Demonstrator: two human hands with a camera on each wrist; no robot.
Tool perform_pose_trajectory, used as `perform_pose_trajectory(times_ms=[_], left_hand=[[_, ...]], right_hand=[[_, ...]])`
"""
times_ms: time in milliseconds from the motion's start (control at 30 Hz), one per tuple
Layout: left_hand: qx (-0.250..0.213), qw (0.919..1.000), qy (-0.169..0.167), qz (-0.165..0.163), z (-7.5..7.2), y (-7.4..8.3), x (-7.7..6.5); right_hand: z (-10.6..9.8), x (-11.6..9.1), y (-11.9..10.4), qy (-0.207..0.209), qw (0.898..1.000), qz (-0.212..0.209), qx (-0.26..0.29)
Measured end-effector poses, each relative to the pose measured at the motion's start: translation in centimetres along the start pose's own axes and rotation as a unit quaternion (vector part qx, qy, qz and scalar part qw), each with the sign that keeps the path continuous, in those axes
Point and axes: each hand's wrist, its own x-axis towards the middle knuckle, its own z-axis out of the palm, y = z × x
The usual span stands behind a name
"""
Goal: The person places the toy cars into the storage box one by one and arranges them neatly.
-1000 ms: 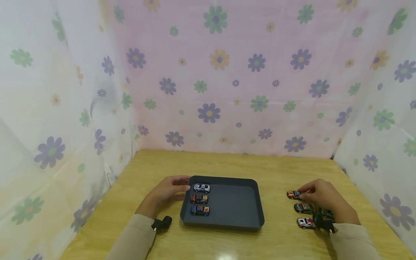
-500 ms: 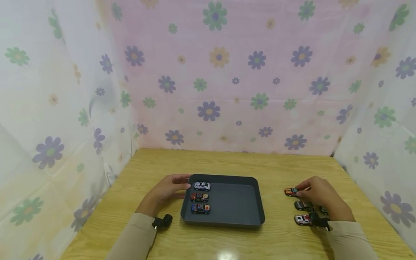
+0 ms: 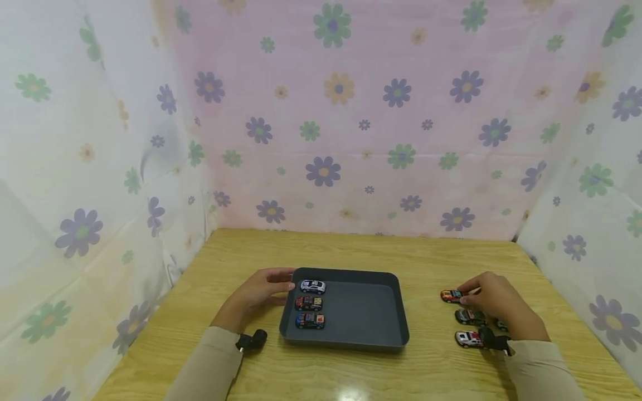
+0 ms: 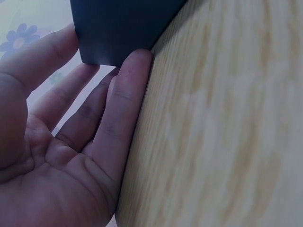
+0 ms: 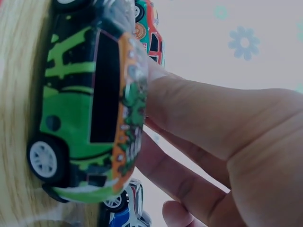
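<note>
My left hand (image 3: 258, 292) touches the left end of a dark grey tray (image 3: 351, 346). In the left wrist view its fairly straight fingers lie against the tray wall (image 4: 118, 28), with the thumb at the rim. Inside the tray a white car (image 3: 313, 287), a red car (image 3: 308, 303) and a blue car (image 3: 310, 321) stand in a column at the left. My right hand (image 3: 494, 298) pinches an orange-red toy car (image 3: 452, 296) from its right end, at or just above the table; which, I cannot tell. In the right wrist view a green toy car (image 5: 80, 104) partly hides the pinched one (image 5: 154, 38).
Below my right hand lie a dark toy car (image 3: 469, 317) and a white-and-red one (image 3: 468, 338), partly covered by the black wrist camera (image 3: 492, 340). The green car (image 3: 500, 324) is mostly hidden by the wrist. Flowered cloth (image 3: 366, 111) encloses the wooden table (image 3: 241, 250).
Over the last second my right hand and the orange-red car have shifted slightly left. The white-and-red car also sits a little further left. My left hand stays at the tray.
</note>
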Motion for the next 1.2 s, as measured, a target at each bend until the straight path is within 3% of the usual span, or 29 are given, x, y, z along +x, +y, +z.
perform_pose_trajectory(times_ms=[333,667,1200], left_hand=[[-0.014,0.9998,-0.016,0.002,0.2,-0.4,0.0],[-0.013,0.9997,-0.018,0.009,0.0,-0.3,0.2],[-0.008,0.9997,-0.02,0.01,-0.1,-0.3,0.0]], right_hand=[[-0.6,-0.7,-0.7,-0.009,1.0,-0.01,-0.003],[-1.0,-0.6,-0.2,0.012,1.0,-0.021,-0.006],[-1.8,0.0,-3.1,0.038,0.997,-0.06,0.003]])
